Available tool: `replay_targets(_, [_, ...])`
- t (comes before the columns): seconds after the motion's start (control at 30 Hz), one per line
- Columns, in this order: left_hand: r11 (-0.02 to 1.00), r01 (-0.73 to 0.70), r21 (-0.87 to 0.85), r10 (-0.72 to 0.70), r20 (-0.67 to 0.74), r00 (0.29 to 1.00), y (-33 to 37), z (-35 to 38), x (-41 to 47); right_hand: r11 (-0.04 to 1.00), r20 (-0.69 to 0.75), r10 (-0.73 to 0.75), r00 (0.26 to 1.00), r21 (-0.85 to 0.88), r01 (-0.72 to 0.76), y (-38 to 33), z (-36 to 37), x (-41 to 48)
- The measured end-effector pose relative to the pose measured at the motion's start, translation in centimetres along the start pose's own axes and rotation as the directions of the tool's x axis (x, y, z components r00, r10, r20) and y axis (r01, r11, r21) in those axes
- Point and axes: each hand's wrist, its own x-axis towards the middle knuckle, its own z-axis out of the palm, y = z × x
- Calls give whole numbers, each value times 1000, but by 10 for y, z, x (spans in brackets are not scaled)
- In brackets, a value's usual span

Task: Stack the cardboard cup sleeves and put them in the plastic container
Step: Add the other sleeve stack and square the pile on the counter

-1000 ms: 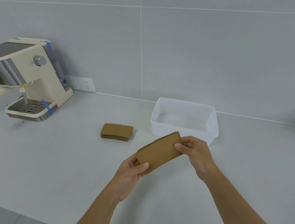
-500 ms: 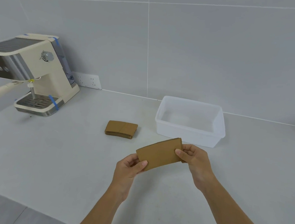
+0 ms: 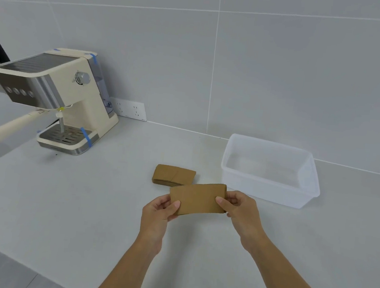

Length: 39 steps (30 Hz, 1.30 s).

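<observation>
Two hands [image 3: 201, 210] pinching cup sleeves [image 3: 197, 198] | spare stack [image 3: 173, 175] behind | container [image 3: 270, 171] right, unobstructed

Both hands held a flattened cardboard sleeve [image 3: 197, 199] above the surface [image 3: 76, 202]: left hand [image 3: 159, 212] pinched its 9 o'clock end, right hand [image 3: 239, 209] its 3 o'clock end. Sleeve stack [image 3: 173, 175] lay at 11 o'clock, plastic container [image 3: 269, 170] at 2 o'clock, espresso machine [image 3: 57, 100] far at 10 o'clock.
</observation>
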Motion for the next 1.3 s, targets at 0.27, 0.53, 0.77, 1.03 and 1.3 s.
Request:
replay_targets(0.27, [996, -6, 92, 3, 33, 999, 46, -20, 61, 998, -100, 56, 993, 9, -55, -16, 51, 44])
replay_targets(0.53, [978, 39, 205, -49, 42, 998, 77, -30, 121, 989, -155, 146, 977, 54, -139, -23, 90, 83])
replay_targets(0.77, [952, 114, 284, -117, -7, 993, 73, -33, 149, 970, -182, 242, 953, 14, -244, -10, 105, 108])
replay_targets(1.03, [910, 214, 354, -203, -70, 977, 57, -36, 165, 946, -208, 294, 933, -72, -315, 0, 109, 117])
replay_targets(1.3, [864, 214, 455, -212, -56, 976, 54, -37, 175, 921, -184, 339, 923, -134, -365, 6, 109, 123])
